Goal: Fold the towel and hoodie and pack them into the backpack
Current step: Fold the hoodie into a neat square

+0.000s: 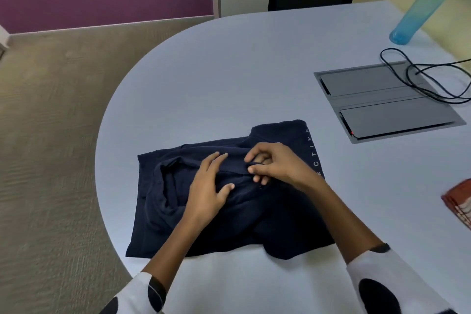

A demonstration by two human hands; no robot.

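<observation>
hoodie (229,199): navy, partly folded into a rough rectangle, lying near the table's (254,71) near edge, towards its rounded left end; white lettering runs along its right edge.
long axis: roughly left to right across the table, tilted a bit, far-right corner highest.
left hand (206,186): flat on the middle of the hoodie, fingers straight and spread, pressing the cloth down, gripping nothing.
right hand (270,163): just right of the left hand, thumb and fingers pinching a small ridge of hoodie fabric at the centre fold; other fingers curled loosely.
key relation: the pinched fold sits directly between the two hands, right hand has it, left pins the cloth on its left side; loose lumpy part lies towards the near-right corner.
step, my guess: tidying a fold, hoodie not finished.
next move needs: right hand draws the fold across while left holds.
towel (458,204): probably the red-and-white striped cloth at the table's right edge, mostly cropped, not sure.
backpack: not in view.
other: blue bottle (418,7) at far-right corner; grey hatch (387,102) set in the table with black cable (418,71) looped on it.
</observation>
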